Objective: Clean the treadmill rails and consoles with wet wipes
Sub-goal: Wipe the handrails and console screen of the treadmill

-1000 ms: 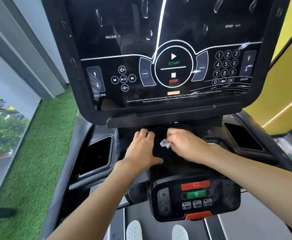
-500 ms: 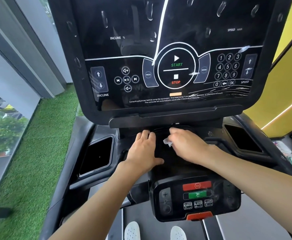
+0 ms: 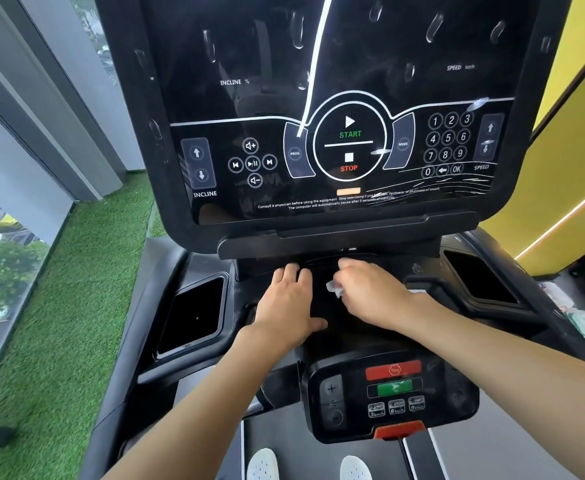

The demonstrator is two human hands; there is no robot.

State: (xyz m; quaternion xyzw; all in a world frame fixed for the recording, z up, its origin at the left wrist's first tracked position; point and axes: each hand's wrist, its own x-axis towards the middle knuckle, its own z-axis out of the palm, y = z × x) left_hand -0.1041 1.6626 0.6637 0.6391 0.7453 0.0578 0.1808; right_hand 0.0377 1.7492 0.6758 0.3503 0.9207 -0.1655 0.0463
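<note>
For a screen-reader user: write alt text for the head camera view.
A person's right hand holds a white wet wipe against the black ledge under a treadmill's large console, while the left hand rests flat beside it. A smaller control panel with red and green buttons sits below, nearer the person.

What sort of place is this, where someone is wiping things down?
Most likely a gym or fitness room. The treadmill console has START, STOP, INCLINE and SPEED keys, green artificial turf runs beside the window, and the right hand holds a wet wipe just below the console.
</note>
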